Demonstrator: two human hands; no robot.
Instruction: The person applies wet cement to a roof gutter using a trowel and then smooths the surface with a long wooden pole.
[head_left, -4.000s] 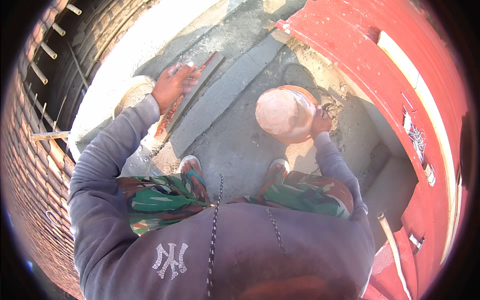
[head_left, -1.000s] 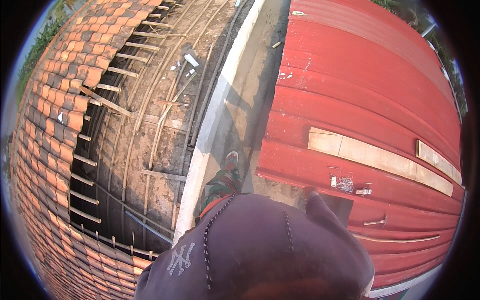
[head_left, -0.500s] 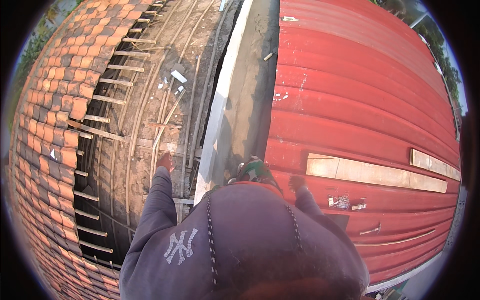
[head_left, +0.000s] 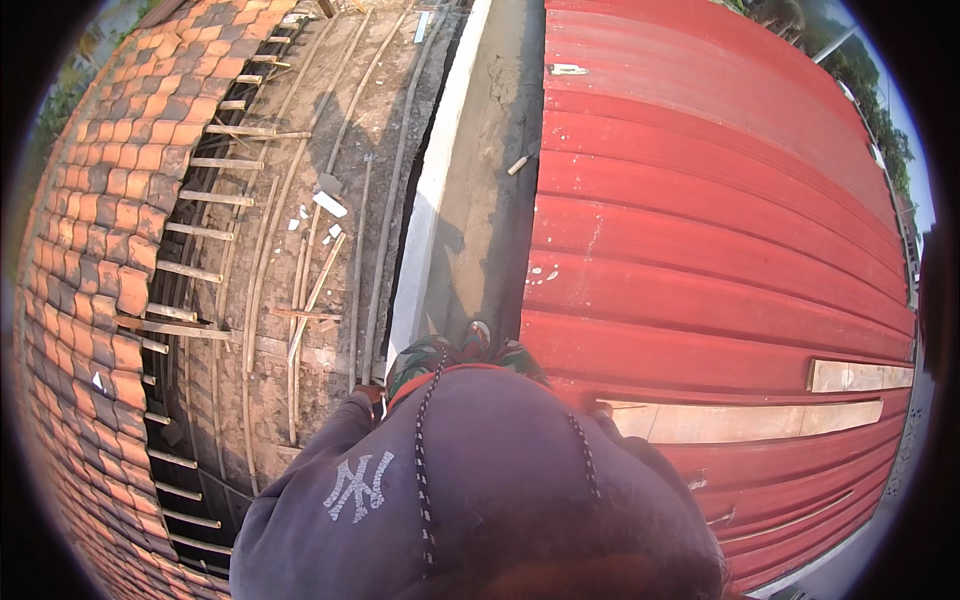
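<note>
My left hand [head_left: 372,394] hangs beside my left thigh, close to the white wall edge [head_left: 408,310]. Only a small part of it shows past the sleeve, and its fingers cannot be made out. On the other side, my right hand [head_left: 602,408] barely peeks out from behind my sleeve. It appears by the near end of a long pale plank [head_left: 740,422] lying on the red metal roof [head_left: 700,280]. Whether it touches the plank is unclear. I stand in the grey cement gutter [head_left: 470,220] in camouflage trousers [head_left: 420,362].
Orange clay tiles [head_left: 100,240] cover the far left, beside exposed wooden battens [head_left: 205,232] and a gap. Loose sticks and white fragments [head_left: 329,204] lie on the rough brown surface. A small pale-handled object [head_left: 518,165] rests in the gutter. A shorter plank [head_left: 858,376] lies at right.
I have moved forward along the gutter, and the gutter object and planks appear lower. Both hands have drawn in toward my body; the right is now mostly hidden.
</note>
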